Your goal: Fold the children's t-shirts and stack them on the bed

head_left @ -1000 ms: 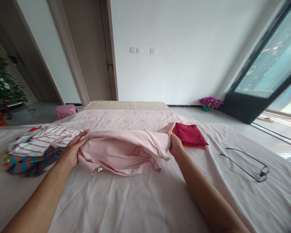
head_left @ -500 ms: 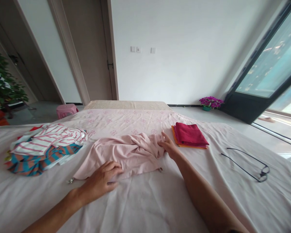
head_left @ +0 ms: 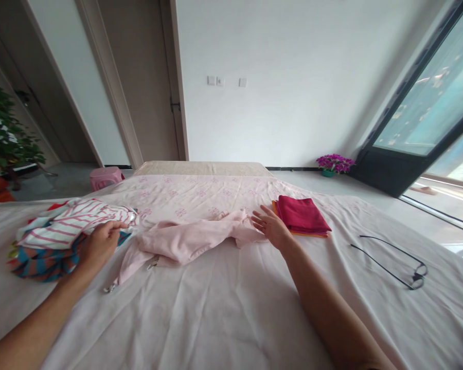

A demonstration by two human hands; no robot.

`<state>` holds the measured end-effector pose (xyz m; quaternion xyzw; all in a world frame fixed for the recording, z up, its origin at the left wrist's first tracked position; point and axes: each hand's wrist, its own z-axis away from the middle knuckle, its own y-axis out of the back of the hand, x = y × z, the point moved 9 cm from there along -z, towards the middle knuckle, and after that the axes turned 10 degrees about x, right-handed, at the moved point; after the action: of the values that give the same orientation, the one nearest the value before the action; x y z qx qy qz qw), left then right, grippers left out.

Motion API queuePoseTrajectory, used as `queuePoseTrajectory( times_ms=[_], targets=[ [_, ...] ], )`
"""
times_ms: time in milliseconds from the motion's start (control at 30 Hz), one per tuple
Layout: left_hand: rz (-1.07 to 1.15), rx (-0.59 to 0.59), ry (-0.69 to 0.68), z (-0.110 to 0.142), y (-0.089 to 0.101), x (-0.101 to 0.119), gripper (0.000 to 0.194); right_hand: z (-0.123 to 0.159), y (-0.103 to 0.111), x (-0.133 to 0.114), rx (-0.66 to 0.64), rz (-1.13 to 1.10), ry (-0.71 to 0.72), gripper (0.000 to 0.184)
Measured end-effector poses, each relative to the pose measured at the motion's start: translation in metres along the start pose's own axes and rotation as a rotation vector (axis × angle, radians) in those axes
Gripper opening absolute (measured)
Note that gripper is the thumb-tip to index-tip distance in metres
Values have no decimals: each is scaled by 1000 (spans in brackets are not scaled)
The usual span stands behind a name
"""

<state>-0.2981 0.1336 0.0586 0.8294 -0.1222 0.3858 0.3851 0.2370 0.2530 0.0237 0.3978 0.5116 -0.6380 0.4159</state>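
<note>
A pale pink garment [head_left: 189,241] lies bunched across the middle of the bedcover, with metal-tipped ends at its near left side. My right hand [head_left: 272,226] is open, palm inward and fingers spread, by the garment's right end. On the left, my left hand [head_left: 100,244] is over the right front part of a clothes heap. Its fingers are bent and pressed together; what they hold, if anything, is hidden. A white shirt with red stripes [head_left: 69,223] tops the heap, above a blue-and-brown striped garment [head_left: 46,262].
Folded dark red cloth [head_left: 303,213] lies on orange cloth [head_left: 322,235] just beyond my right hand. Black-framed glasses [head_left: 417,277] rest farther right on the bedcover [head_left: 216,318]. A pink stool [head_left: 106,177] and a pot of purple flowers [head_left: 335,163] stand on the floor behind.
My left hand has moved left from the pink garment to the clothes heap. The garment's near right corner has shifted left, leaving it narrower and more bunched. My right hand's fingers have spread.
</note>
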Motion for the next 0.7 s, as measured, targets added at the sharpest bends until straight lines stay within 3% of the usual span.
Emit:
queuePoseTrajectory(
  times_ms=[67, 167, 267, 333, 400, 500, 567, 700],
  targets=[
    [-46, -21, -93, 19, -4, 10, 23, 1, -6, 6, -129, 239, 50, 43],
    [32, -229, -256, 65, -28, 39, 32, 6, -15, 3, -272, 682, 256, 41],
    [-21, -400, -405, 105, -53, 59, 47, 17, -27, 5, -382, 1119, 454, 59],
    [-92, -386, -484, 115, -61, 65, 43, 27, -37, 11, -440, 1309, 545, 64],
    [-123, -324, -523, 114, -65, 67, 25, 32, -44, 14, -406, 1403, 639, 48],
    [-90, -250, -489, 102, -64, 68, 13, 30, -44, 7, -230, 1380, 708, 34],
    [-40, -178, -399, 89, -54, 69, 13, 27, -40, -6, -130, 1201, 676, 32],
    [293, -118, -93, 64, -19, 76, 24, 37, -29, -39, -98, 608, 383, 15]
  ],
)
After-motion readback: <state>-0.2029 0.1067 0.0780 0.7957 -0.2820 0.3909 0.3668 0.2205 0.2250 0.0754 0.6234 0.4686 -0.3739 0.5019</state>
